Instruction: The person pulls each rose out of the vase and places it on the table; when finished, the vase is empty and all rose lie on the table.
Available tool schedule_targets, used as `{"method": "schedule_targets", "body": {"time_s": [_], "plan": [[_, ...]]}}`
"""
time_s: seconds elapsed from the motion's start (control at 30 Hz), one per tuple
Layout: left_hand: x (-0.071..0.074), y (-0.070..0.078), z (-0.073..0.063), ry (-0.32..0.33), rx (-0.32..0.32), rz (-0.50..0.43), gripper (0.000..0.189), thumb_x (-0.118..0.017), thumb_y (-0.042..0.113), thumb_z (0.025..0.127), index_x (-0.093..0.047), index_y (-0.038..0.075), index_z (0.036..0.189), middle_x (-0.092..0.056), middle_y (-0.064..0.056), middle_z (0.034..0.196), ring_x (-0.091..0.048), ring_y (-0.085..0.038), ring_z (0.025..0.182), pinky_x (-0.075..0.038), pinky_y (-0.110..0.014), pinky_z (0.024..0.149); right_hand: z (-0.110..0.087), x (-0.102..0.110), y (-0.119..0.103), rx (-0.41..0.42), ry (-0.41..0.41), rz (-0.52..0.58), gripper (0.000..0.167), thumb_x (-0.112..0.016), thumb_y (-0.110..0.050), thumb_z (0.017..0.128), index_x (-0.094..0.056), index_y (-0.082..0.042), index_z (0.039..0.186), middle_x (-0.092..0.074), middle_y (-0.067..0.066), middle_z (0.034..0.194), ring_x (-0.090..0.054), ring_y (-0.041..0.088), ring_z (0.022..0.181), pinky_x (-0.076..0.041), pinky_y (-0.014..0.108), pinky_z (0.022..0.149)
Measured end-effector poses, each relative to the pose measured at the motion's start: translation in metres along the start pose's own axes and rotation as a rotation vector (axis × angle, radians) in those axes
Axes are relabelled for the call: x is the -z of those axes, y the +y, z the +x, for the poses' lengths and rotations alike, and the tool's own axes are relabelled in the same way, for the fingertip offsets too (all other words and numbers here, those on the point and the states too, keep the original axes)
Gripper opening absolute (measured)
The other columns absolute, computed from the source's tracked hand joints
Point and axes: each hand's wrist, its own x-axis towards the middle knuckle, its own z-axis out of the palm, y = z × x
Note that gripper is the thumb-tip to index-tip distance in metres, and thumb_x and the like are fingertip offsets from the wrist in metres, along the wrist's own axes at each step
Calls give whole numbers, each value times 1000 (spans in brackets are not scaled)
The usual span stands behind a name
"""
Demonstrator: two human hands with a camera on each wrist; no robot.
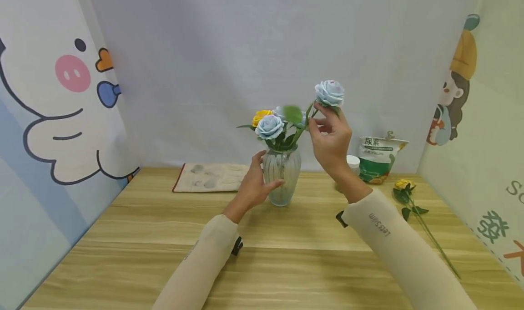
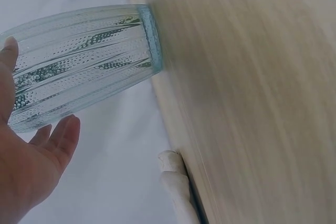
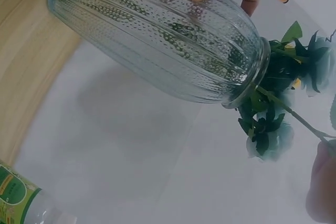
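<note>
A ribbed clear glass vase (image 1: 282, 178) stands upright on the wooden table with blue roses (image 1: 270, 127) and a yellow rose (image 1: 261, 117) in its mouth. My left hand (image 1: 257, 185) holds the vase from its left side, thumb across the front. Above and to the right of the vase, my right hand (image 1: 332, 139) pinches the stem of another blue rose (image 1: 329, 93) just below its bloom. In the right wrist view this stem (image 3: 294, 114) runs into the vase mouth; the fingertips (image 3: 321, 182) show at the frame's edge.
A yellow rose with a long stem (image 1: 425, 226) lies at the table's right. Behind the right forearm stand a clipped green-and-white bag (image 1: 376, 160) and a white-capped bottle (image 1: 353, 162), partly hidden. Pale work gloves (image 1: 209, 178) lie left of the vase, near the back cloth.
</note>
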Motion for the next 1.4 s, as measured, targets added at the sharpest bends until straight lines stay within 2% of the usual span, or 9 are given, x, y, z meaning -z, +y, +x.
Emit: {"method": "schedule_targets", "body": {"time_s": [0.23, 0.4, 0.53, 0.7, 0.83, 1.03, 1.23, 1.4], "plan": [[1, 1, -1, -11, 2, -9, 97, -75, 41, 89, -10, 16, 157, -28, -22, 157, -52, -37, 126, -47, -52, 97, 8, 3, 17, 40, 29, 43, 28, -72, 10, 84, -71, 6, 112, -65, 18, 113, -70, 35, 78, -52, 16, 68], [0, 2, -2, -2, 8, -13, 98, -75, 40, 88, -11, 15, 157, -29, -21, 157, -52, -37, 125, -48, -52, 95, 17, 9, 9, 63, 58, 92, 28, -73, 5, 85, -72, 4, 112, -65, 9, 113, -71, 17, 80, -54, 19, 67], [-2, 1, -2, 0, 6, -7, 97, -75, 41, 88, -11, 15, 157, -31, -22, 155, -53, -37, 124, -49, -52, 94, 28, 18, -5, 112, 89, 134, 28, -72, 8, 83, -71, 6, 111, -64, 3, 111, -69, 8, 80, -54, 19, 67], [-3, 0, -1, 7, -8, 0, 97, -75, 41, 88, -12, 13, 157, -32, -23, 154, -53, -37, 124, -49, -52, 94, 41, 32, -25, 160, 148, 199, 29, -69, 11, 80, -68, 12, 109, -65, 2, 108, -69, 12, 76, -54, 20, 66], [-2, -1, 0, 16, -12, 2, 98, -76, 41, 87, -13, 13, 157, -32, -23, 155, -54, -37, 123, -49, -52, 94, 42, 45, -35, 164, 172, 232, 30, -67, 12, 79, -66, 16, 108, -65, 8, 108, -68, 15, 74, -54, 20, 66], [2, -3, 1, 9, -10, 20, 98, -77, 43, 86, -16, 15, 157, -37, -19, 152, -58, -35, 121, -51, -51, 92, 28, 67, -42, 139, 131, 248, 31, -69, 12, 78, -64, 19, 108, -65, 15, 107, -68, 14, 73, -53, 18, 65], [8, -6, 1, -5, -15, 81, 96, -78, 42, 85, -18, 17, 156, -44, -14, 149, -61, -31, 117, -53, -49, 88, 13, 88, -49, 146, 76, 244, 32, -73, 9, 79, -63, 20, 108, -67, 20, 102, -68, 12, 71, -50, 16, 62], [11, -8, 0, 12, -48, 120, 93, -79, 40, 85, -23, 16, 155, -45, -12, 149, -61, -31, 117, -53, -49, 88, 1, 102, -51, 138, -10, 284, 32, -67, 16, 76, -62, 21, 107, -68, 18, 101, -68, 10, 70, -52, 15, 64]]}}
